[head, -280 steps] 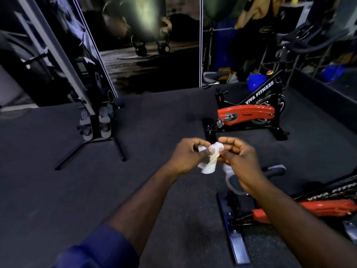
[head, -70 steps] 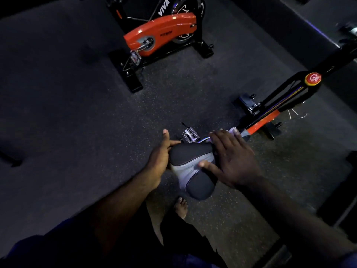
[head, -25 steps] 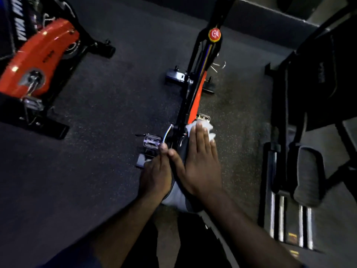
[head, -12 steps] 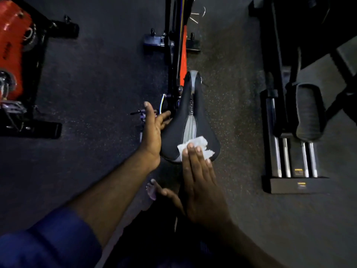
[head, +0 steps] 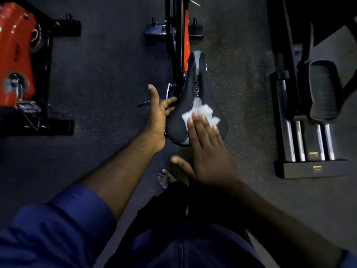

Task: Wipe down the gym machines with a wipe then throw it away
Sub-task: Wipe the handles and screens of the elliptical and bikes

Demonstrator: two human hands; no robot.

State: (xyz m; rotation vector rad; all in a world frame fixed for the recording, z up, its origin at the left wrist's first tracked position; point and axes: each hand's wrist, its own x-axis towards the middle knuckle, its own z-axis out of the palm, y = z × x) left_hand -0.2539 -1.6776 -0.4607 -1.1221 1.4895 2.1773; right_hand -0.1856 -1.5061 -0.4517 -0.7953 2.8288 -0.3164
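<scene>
View from above, looking down past a person's chest and two bare forearms onto a black bicycle saddle [head: 193,93], its narrow nose pointing away from the viewer. The saddle belongs to an exercise bike [head: 182,31] with a black and orange frame that runs straight up the middle of the view to a black foot bar on the floor.

The right hand [head: 210,151] lies flat, palm down, over the wide rear part of the saddle. Its fingers [head: 201,124] are stretched out straight and press a crumpled white wipe [head: 202,114] against the saddle top, just right of the grey centre strip. The wipe sticks out past the fingertips.

The left hand [head: 157,115] rests against the saddle's left edge, fingers loosely spread and unclenched, thumb pointing forward, gripping nothing firmly.

A blue sleeve [head: 63,225] covers the left upper arm. A bare foot [head: 166,178] stands on the dark speckled rubber floor [head: 106,74] below the saddle.

At far left sits a second exercise bike [head: 17,55] with an orange housing. At right stands a black machine [head: 313,113] with chrome rails and a padded roller.
</scene>
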